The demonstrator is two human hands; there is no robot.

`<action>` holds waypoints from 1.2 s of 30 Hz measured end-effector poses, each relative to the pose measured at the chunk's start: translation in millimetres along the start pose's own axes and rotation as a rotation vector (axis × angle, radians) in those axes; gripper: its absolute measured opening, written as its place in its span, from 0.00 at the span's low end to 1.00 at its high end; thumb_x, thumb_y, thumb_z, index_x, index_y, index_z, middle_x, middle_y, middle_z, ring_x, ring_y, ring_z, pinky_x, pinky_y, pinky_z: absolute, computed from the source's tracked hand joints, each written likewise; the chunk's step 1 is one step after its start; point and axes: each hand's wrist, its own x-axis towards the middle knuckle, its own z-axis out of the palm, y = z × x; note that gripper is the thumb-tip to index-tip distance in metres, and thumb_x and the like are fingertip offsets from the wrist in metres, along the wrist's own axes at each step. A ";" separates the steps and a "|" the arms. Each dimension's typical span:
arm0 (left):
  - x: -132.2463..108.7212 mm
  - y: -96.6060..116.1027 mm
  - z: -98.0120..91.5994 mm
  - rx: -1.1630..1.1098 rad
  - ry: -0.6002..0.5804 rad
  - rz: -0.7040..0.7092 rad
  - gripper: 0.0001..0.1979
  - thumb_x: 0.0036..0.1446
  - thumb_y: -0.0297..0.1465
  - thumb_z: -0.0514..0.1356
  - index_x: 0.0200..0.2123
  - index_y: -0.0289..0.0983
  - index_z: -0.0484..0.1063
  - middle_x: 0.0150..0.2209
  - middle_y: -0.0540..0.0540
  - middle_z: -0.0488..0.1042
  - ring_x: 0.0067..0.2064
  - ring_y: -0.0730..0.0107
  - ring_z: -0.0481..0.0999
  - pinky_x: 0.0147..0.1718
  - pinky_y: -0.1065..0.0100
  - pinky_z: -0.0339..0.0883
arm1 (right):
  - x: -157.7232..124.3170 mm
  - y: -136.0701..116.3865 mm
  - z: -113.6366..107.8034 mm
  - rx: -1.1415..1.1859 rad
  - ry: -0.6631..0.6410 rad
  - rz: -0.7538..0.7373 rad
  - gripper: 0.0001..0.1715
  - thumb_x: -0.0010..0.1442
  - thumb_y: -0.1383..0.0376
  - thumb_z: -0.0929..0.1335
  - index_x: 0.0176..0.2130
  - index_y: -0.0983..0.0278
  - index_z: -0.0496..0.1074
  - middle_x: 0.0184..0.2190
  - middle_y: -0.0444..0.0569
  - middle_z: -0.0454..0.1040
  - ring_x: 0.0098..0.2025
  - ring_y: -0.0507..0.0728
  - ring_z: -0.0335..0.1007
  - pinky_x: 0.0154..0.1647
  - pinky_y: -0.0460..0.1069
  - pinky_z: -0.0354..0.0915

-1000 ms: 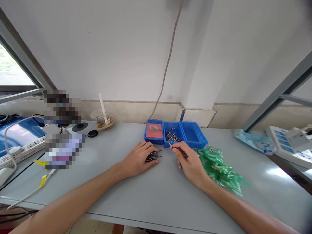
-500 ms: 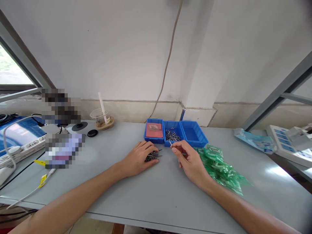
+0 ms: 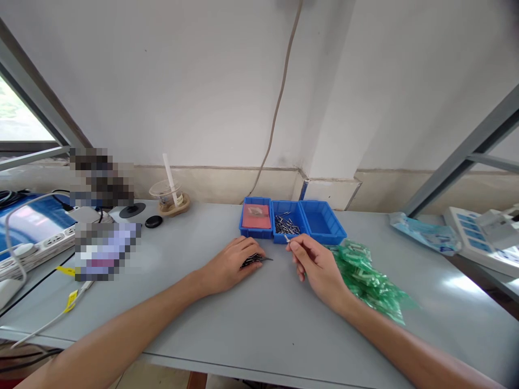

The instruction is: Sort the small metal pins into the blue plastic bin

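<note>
My left hand (image 3: 231, 265) rests on the grey table, its fingers curled round a bunch of thin dark metal pins (image 3: 252, 260). One pin sticks out to the right of the bunch. My right hand (image 3: 318, 266) pinches a small metal pin (image 3: 286, 238) between thumb and fingertips, just in front of the middle blue bin (image 3: 278, 238). Several similar pins (image 3: 287, 223) lie in that bin. Left of it, a blue bin (image 3: 255, 233) holds a red block (image 3: 257, 217). The right blue bin (image 3: 322, 219) shows nothing inside.
Crumpled green plastic bags (image 3: 371, 278) lie beside my right forearm. A plastic cup (image 3: 166, 195) with a white stick, a black round lid (image 3: 154, 221) and power strips (image 3: 52, 240) stand left. A blue packet (image 3: 425, 235) lies right.
My left fingers have drawn closer round the pins, and fewer pin ends stick out. My right hand has moved slightly to the right, still pinching a pin.
</note>
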 end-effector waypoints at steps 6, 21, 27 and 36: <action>1.1 1.2 -1.0 -0.009 -0.014 -0.004 0.08 0.75 0.32 0.56 0.53 0.42 0.73 0.50 0.44 0.76 0.52 0.60 0.74 0.55 0.58 0.68 | 2.3 -0.2 0.7 0.150 -0.015 0.039 0.19 0.72 0.47 0.67 0.43 0.60 0.72 0.30 0.41 0.66 0.22 0.48 0.59 0.19 0.45 0.65; 1.1 1.1 -0.8 0.022 -0.023 0.012 0.10 0.74 0.30 0.57 0.54 0.41 0.74 0.49 0.43 0.74 0.52 0.59 0.73 0.55 0.58 0.69 | 2.1 3.9 -0.8 -0.083 0.040 -0.049 0.17 0.67 0.49 0.72 0.38 0.59 0.74 0.30 0.44 0.68 0.30 0.54 0.65 0.20 0.45 0.68; 0.8 1.9 -0.3 0.006 0.010 0.006 0.10 0.74 0.30 0.57 0.54 0.42 0.74 0.52 0.42 0.72 0.52 0.59 0.73 0.56 0.57 0.69 | 0.6 5.3 -0.6 -0.115 0.011 0.023 0.22 0.73 0.46 0.64 0.38 0.59 0.72 0.27 0.40 0.61 0.21 0.49 0.58 0.19 0.45 0.59; 0.5 0.0 1.2 0.026 -0.020 -0.017 0.09 0.74 0.31 0.57 0.54 0.42 0.73 0.51 0.43 0.74 0.53 0.59 0.73 0.55 0.57 0.69 | -0.8 0.8 0.5 -0.066 0.009 0.011 0.15 0.71 0.49 0.67 0.44 0.58 0.72 0.27 0.40 0.66 0.21 0.50 0.62 0.20 0.46 0.64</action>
